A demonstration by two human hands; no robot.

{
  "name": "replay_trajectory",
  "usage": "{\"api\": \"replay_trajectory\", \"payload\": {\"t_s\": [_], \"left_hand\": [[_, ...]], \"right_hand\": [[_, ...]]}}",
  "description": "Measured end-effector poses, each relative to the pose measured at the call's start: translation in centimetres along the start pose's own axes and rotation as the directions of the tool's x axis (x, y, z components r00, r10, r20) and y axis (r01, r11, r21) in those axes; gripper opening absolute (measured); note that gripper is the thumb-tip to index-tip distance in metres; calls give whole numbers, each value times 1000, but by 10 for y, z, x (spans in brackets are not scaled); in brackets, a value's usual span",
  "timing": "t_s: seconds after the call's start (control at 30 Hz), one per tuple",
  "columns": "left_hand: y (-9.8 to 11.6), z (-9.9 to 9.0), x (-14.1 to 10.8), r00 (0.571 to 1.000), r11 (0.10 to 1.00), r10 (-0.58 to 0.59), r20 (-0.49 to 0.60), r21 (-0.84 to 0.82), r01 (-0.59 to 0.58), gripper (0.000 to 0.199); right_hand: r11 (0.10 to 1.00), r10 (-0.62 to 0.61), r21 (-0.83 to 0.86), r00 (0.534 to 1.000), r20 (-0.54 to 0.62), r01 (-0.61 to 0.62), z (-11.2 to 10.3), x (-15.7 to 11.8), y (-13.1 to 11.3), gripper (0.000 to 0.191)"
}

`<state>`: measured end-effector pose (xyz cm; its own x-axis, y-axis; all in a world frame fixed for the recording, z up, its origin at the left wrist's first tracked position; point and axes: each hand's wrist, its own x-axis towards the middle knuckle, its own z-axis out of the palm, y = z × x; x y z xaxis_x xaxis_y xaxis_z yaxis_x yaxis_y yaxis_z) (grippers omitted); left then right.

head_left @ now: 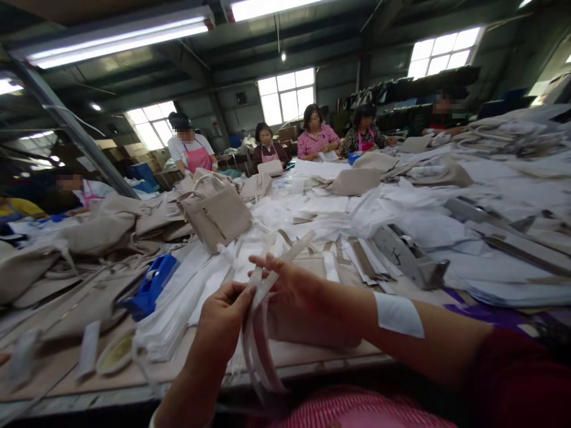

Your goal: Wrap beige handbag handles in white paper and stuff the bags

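Note:
My left hand (225,312) is closed in a pinch, thumb against fingers, on a long pale beige strap (263,362) that hangs in a loop below toward the table's edge. Beside it, my right hand (288,276) reaches across with its fingers stretched out and partly apart. A length of the strap crosses over these fingers and runs up to the right. A white patch (400,315) sits on my right forearm. Behind and below my hands lies a beige bag (312,324), partly hidden by my right arm.
A blue tape dispenser (151,285) stands left and a grey one (408,255) right. A roll of tape (116,352) lies near the front edge. Beige bags (216,214) and white sheets (165,309) cover much of the table. Several people (316,134) work across it.

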<state>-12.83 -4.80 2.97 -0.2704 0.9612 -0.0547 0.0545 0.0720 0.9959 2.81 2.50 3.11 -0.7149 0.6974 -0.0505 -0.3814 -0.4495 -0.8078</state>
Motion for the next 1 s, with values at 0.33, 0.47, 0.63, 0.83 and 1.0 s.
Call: {"api": "replay_trajectory", "payload": {"t_s": [0.33, 0.47, 0.63, 0.83, 1.0], "left_hand": [[6, 27, 7, 998, 996, 64, -16, -53, -65, 30], [4, 31, 6, 998, 995, 55, -4, -88, -55, 32], [0, 35, 15, 995, 985, 98, -4, -141, -98, 28], [-7, 29, 28, 961, 962, 273, -52, 10, -273, 28], [-10, 14, 16, 904, 936, 144, 403, -353, 8, 59]], "right_hand": [[897, -301, -370, 948, -104, 244, -4, 2, 4, 36], [918, -236, -339, 971, -47, 206, -7, -7, 6, 44], [985, -95, -149, 993, -72, 84, -16, 8, -3, 41], [968, -192, -199, 959, -210, 150, -13, 10, 2, 27], [961, -271, -121, 938, -215, 250, -2, 12, -12, 5]]}}
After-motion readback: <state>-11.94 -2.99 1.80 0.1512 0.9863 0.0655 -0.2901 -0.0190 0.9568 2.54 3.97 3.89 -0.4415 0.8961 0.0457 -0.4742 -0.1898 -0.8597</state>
